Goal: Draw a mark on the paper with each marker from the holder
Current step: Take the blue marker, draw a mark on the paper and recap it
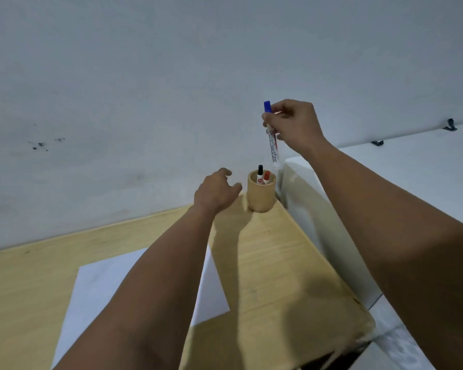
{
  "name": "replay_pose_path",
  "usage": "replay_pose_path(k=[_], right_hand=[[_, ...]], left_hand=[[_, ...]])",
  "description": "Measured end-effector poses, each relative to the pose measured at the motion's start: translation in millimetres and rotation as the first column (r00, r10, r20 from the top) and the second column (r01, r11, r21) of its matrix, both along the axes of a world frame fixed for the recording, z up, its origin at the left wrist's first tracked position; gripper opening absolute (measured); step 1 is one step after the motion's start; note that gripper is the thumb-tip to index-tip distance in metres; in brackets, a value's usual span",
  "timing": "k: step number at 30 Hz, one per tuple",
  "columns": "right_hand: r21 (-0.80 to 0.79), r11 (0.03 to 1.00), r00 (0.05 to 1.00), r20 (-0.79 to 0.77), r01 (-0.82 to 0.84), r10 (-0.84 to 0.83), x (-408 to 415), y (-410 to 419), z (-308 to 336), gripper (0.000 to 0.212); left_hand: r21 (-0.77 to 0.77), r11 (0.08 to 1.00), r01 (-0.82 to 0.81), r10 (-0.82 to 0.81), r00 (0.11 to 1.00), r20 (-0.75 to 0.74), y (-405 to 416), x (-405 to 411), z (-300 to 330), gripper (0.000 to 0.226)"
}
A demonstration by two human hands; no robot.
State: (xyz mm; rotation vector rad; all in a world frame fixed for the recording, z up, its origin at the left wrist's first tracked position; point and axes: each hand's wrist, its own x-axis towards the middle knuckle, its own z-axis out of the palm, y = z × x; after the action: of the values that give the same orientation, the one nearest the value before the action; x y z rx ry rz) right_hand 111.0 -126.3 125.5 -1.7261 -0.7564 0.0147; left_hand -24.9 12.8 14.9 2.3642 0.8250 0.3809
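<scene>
A round wooden holder [261, 198] stands at the far right corner of the wooden desk [278, 263]. Inside it lean a black-capped marker [259, 174] and a red-capped marker [266, 178]. My right hand [294, 124] grips a white marker with a blue cap [271, 140], held upright just above and right of the holder, cap up. My left hand [215, 193] hovers just left of the holder, fingers apart, holding nothing. A white sheet of paper [99, 284] lies on the desk nearer to me, partly covered by my left forearm.
A pale wall [145, 89] rises right behind the desk. A white block-shaped object [305, 198] abuts the desk's right side, close to the holder. The desk's right edge drops to a white floor [401, 345].
</scene>
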Motion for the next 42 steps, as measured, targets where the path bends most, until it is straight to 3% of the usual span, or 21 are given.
replay_pose_path(k=[3,8,12,15,18,23,31,34,37,39,42], right_hand=[[0.01,0.987,0.983,-0.089,-0.16,0.16,-45,10,-4,0.004],[-0.148,0.91,0.911,-0.213,-0.388,0.354,-124,33,-40,0.017],[-0.245,0.794,0.823,-0.298,-0.556,0.484,-177,59,-68,0.011],[-0.267,0.722,0.764,-0.332,-0.639,0.553,-213,80,-80,0.01],[-0.306,0.678,0.743,-0.318,-0.668,0.589,-241,99,-86,0.015],[-0.299,0.643,0.708,-0.335,-0.706,0.622,-262,122,-100,0.016],[-0.2,0.632,0.636,-0.485,-0.749,0.601,-259,147,-120,0.014],[-0.274,0.617,0.666,-0.448,-0.738,0.597,-248,152,-122,0.014],[-0.409,0.584,0.713,-0.425,-0.701,0.558,-220,143,-133,0.009],[-0.453,0.605,0.755,-0.42,-0.655,0.503,-202,134,-142,0.006],[-0.367,0.715,0.785,-0.459,-0.595,0.417,-199,134,-150,0.011]], left_hand=[[0.035,0.998,-0.055,0.053,0.996,0.068,13,-43,21,0.039],[-0.169,0.972,-0.162,0.202,0.946,0.254,38,-137,34,0.064],[-0.182,0.961,-0.21,0.251,0.938,0.24,51,-207,29,0.078],[-0.22,0.956,-0.192,0.239,0.948,0.209,60,-246,19,0.067],[-0.244,0.952,-0.186,0.235,0.954,0.188,71,-275,12,0.053],[-0.347,0.925,-0.156,0.225,0.959,0.169,90,-306,3,0.052],[-0.238,0.957,-0.166,0.21,0.962,0.175,112,-299,-6,0.05],[-0.25,0.955,-0.157,0.2,0.967,0.159,120,-293,-13,0.05],[-0.295,0.913,-0.283,0.349,0.914,0.204,148,-314,-17,0.049],[-0.193,0.914,-0.358,0.391,0.904,0.175,168,-334,-21,0.052],[0.176,0.914,-0.365,0.384,0.918,-0.094,179,-341,-40,0.054]])
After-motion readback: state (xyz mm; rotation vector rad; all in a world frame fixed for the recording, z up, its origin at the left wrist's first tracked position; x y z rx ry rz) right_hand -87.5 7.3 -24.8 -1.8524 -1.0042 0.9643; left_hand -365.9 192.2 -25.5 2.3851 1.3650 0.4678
